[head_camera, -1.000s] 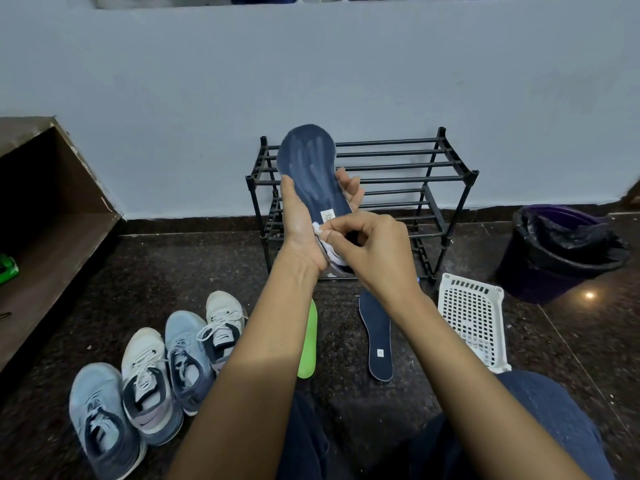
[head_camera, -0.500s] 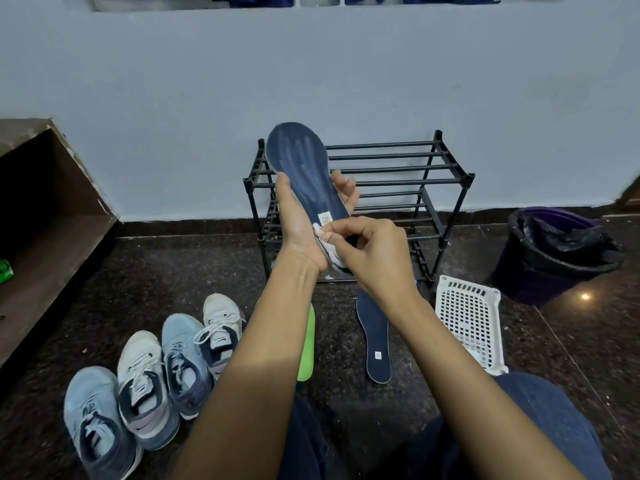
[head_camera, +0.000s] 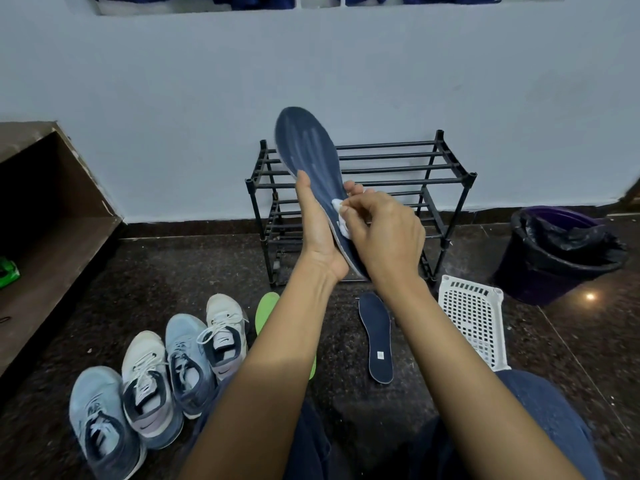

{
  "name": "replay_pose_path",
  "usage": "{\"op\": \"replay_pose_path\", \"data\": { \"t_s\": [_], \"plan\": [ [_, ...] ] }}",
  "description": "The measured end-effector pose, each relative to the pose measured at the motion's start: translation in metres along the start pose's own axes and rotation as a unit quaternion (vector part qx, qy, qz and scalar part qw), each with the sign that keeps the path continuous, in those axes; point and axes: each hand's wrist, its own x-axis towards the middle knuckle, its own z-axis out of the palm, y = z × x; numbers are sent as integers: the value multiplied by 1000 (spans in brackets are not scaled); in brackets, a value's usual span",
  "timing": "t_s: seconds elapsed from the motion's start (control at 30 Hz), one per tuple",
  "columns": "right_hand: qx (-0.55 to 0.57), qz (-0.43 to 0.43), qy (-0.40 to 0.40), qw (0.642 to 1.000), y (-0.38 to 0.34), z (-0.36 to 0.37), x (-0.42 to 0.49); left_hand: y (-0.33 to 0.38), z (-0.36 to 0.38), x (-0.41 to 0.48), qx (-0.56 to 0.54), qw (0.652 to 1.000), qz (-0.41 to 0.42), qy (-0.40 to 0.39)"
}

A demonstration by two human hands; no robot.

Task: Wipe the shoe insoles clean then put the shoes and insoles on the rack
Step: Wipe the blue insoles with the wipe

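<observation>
The left hand [head_camera: 317, 230] has its grip clamped on a dark insole [head_camera: 308, 150], toe up before the rack [head_camera: 471, 176] at 12 o'clock. The right hand [head_camera: 384, 237] grip pinches a white wipe [head_camera: 337, 206] against it. The bag-lined bin [head_camera: 519, 282] at 3 o'clock hides its contents.

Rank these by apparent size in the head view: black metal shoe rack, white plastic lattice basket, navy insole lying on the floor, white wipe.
Largest first:
Black metal shoe rack
White plastic lattice basket
Navy insole on the floor
White wipe, only partly visible
The rack stands farthest, yet looks largest.
</observation>
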Motion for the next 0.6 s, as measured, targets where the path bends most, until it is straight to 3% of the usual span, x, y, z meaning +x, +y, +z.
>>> {"op": "replay_pose_path", "data": {
  "t_s": [0.23,0.43,0.6],
  "plan": [
    [53,45,-102,992,7,-10,-17,17,-5,11,9,999,32,31],
    [49,17,-56,997,10,4,-14,7,1,11,7,998,20,59],
    [3,-53,40,998,6,9,-4,-2,0,1,-14,999,-20,44]
  ]
}}
